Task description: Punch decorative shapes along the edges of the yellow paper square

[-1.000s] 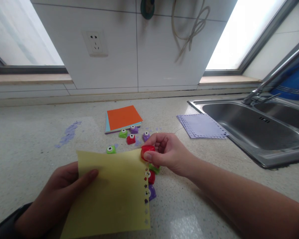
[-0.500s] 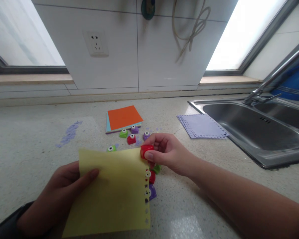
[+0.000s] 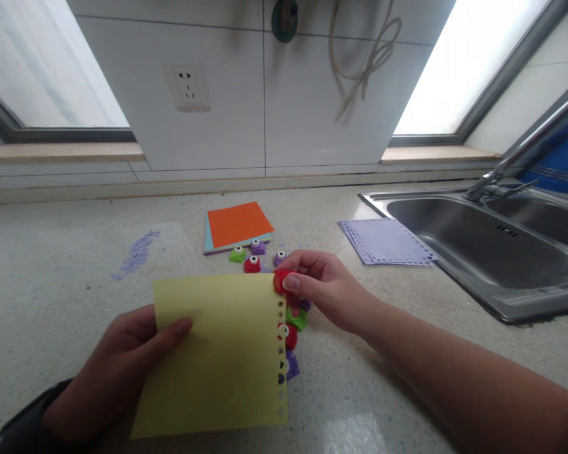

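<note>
My left hand (image 3: 137, 359) grips a yellow sheet of paper (image 3: 218, 353) by its left side, thumb on top. Small shaped holes, stars and a heart among them, run down the sheet's right edge. At the upper right corner, my right hand (image 3: 319, 287) pinches a red craft punch (image 3: 282, 282) that sits over the paper's edge. Partly behind the sheet lie a green punch (image 3: 297, 320), another red punch (image 3: 291, 337) and a purple punch (image 3: 292, 364). Farther back are a green punch (image 3: 237, 254), a red one (image 3: 252, 264) and two purple ones (image 3: 258, 247).
A stack of coloured paper, orange on top (image 3: 239, 225), lies toward the wall. Lilac sheets with punched edges (image 3: 388, 241) rest beside the steel sink (image 3: 435, 233). Purple paper bits (image 3: 137, 253) are scattered on the counter at left.
The yellow sheet looks flatter and its top edge straighter. The red punch, still in my right hand at the corner, has shifted slightly right and up.
</note>
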A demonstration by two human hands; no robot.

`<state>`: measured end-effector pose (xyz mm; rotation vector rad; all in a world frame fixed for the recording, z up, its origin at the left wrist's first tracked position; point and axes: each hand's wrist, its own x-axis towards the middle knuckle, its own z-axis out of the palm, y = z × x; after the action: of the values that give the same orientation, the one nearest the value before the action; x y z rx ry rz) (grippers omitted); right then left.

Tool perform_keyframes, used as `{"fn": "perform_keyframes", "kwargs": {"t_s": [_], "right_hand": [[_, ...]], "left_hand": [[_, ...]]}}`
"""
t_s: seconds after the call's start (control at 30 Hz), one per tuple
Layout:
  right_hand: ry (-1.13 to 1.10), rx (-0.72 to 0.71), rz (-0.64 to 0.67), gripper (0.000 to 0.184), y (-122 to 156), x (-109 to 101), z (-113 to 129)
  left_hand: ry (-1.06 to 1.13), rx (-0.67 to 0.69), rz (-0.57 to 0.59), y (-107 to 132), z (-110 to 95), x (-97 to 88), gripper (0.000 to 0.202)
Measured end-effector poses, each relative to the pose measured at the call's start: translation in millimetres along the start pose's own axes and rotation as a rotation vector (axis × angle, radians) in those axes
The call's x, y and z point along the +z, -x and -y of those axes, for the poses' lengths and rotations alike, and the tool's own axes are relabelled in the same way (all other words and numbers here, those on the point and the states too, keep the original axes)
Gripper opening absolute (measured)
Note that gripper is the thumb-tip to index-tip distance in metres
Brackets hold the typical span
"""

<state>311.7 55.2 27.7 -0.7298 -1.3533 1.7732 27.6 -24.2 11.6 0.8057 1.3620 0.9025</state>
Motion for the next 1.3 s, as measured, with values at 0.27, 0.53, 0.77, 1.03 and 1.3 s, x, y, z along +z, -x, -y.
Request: {"fn": "perform_keyframes", "kwargs": {"t_s": [0.27, 0.53, 0.77, 1.03, 1.3], "right_hand": [[0.018, -0.013, 0.017, 0.027, 0.7, -0.6, 0.2], [0.018, -0.021, 0.015, 0.03, 0.0, -1.3, -2.1], [0.057, -0.075, -0.03, 0.028, 1.2, 1.0, 0.6], [0.054, -0.046, -0.062, 0.025, 0.8, 0.3, 1.7], [0.037, -0.052, -0.059, 0.021, 0.9, -1.3, -2.6]], "left_hand": [[0.018, 0.001, 0.022, -0.1, 0.0, 1.0, 0.037], [-0.028, 0.027, 0.011, 0.8, -1.3, 0.9, 0.037], [-0.046, 0.062, 0.009, 0.5, -0.9, 1.8, 0.033], [0.021, 0.098, -0.053, 8.8, -8.5, 16.2, 0.031], [0.028, 0.112, -0.049, 9.7, -8.8, 17.7, 0.027]]}}
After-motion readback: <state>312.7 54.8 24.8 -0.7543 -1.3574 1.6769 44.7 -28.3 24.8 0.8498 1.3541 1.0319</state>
